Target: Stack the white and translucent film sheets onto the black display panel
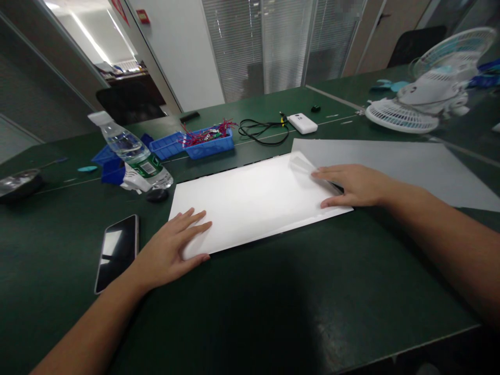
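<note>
A white rectangular sheet (253, 200) lies flat on the dark green table (250, 312). My left hand (172, 252) rests open on the sheet's near left corner, fingers stretched flat. My right hand (351, 185) lies on the sheet's right end, fingers flat and pressing down. A thin clear film (302, 165) is lifted and curled at the far right corner, just beyond my right fingertips.
A grey sheet (410, 166) lies right of the white one. A phone (117, 250) lies near my left wrist. Behind stand a water bottle (133, 153), blue bins (207, 143) with red wired parts, a black cable (263, 130), a white box (302, 123) and a fan (433, 88).
</note>
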A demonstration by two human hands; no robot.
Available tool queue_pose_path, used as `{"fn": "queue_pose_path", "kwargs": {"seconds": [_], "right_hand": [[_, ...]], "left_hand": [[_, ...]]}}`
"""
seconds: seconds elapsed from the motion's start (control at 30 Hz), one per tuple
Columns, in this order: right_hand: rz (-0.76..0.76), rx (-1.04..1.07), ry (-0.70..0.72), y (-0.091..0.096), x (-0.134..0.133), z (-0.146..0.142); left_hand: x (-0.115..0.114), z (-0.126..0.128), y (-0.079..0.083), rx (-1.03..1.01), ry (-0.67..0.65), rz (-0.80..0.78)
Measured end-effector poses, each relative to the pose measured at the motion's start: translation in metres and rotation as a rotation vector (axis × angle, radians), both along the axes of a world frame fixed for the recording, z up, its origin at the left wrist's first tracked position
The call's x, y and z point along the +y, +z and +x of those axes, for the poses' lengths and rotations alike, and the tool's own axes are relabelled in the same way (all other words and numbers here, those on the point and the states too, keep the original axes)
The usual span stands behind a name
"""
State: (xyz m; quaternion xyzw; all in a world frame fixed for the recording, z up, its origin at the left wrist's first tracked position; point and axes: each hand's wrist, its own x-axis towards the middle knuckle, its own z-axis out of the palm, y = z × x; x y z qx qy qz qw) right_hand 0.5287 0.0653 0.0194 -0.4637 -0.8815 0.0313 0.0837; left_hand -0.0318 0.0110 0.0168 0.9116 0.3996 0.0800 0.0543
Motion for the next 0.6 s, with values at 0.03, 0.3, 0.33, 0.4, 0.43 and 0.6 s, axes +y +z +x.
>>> {"fn": "queue_pose_path", "kwargs": {"seconds": [0.03,0.3,0.33,0.4,0.43,0.6], "right_hand": [[-0.006,-0.008,0.006,0.0,0.0,0.001],[0.015,-0.03,0.065,0.0,-0.006,-0.003],[0.017,-0.036,0.077,0.0,-0.007,-0.004],[0.023,-0.044,0.095,0.0,-0.009,-0.005],[0.025,-0.043,0.099,0.0,-0.009,-0.006],[0.013,-0.057,0.119,0.003,-0.011,-0.008]], "left_hand": [[0.0,0.001,0.0,-0.006,0.008,-0.001],[-0.001,0.004,-0.001,-0.044,0.059,-0.021],[-0.001,0.003,-0.001,-0.048,0.06,-0.025],[-0.001,0.003,0.001,-0.052,0.06,-0.033],[-0.001,0.003,0.002,-0.05,0.06,-0.038],[0.0,0.0,0.006,-0.048,0.024,-0.069]]}}
